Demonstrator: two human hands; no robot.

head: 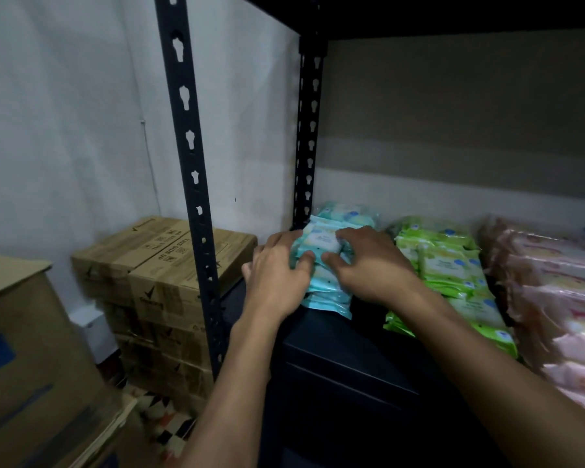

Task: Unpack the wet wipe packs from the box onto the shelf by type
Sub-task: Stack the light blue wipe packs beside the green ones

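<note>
While both hands seat the blue packs (321, 261) at the shelf's (345, 336) left end, we keep types apart.
Our left hand (277, 278) and right hand (368, 265) curl around the top pack from either side. We judge it soft, light and slippery; hold the short edges. Its long axis runs front to back, beside the green packs (450, 268) and the pink packs (554, 292).

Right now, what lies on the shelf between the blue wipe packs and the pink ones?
In the head view, the rows of green wipe packs lie between the blue wipe packs, which both hands hold, and the pink wipe packs.
</note>
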